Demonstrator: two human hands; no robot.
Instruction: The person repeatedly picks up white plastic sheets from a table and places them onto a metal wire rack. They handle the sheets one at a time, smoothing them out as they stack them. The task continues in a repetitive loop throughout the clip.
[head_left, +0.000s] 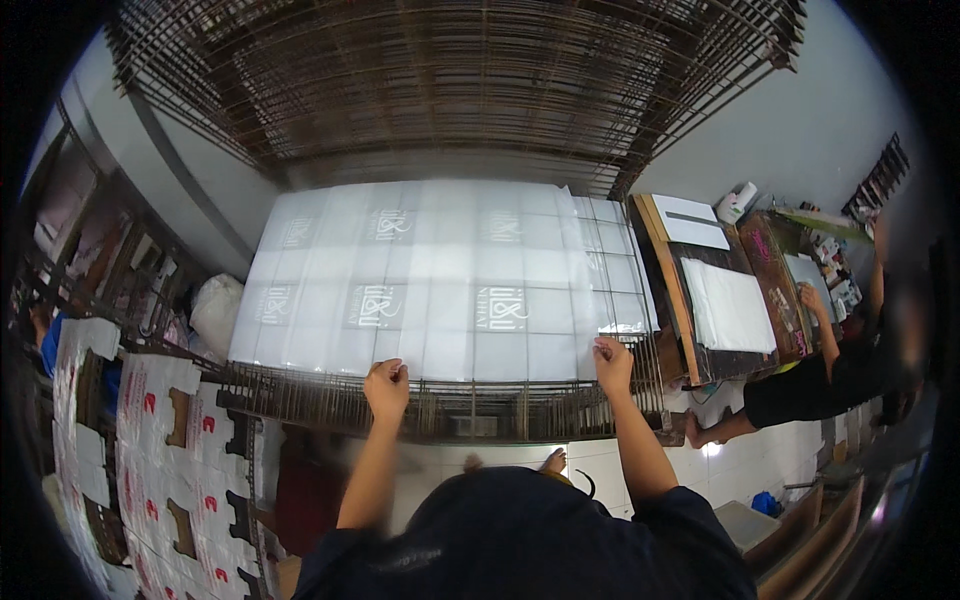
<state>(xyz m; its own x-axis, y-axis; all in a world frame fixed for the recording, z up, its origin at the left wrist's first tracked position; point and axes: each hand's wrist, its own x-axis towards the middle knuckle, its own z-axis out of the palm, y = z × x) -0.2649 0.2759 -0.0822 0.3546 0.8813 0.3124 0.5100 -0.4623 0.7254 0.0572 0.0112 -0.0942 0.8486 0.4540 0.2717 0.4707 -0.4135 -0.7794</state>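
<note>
Translucent white plastic bags (450, 260) with pale printed lettering lie flat on a wire rack (440, 405) in front of me, the rack's grid showing through them. At their near edge, my left hand (386, 388) is closed in a pinch on a bag's rim. My right hand (613, 365), also pinched shut, is at the near right corner of the same plastic. What lies between the fingertips is small and partly hidden. Along the right side, a strip of the rack carries clear, shiny plastic.
Raised wire racks (450, 80) hang over the far side. On the right stands a wooden table (740, 245) with a white stack (728, 305); another person (825, 370) works beyond it. Printed silver sheets (165, 450) stand at the left. White floor tiles (470, 465) show below.
</note>
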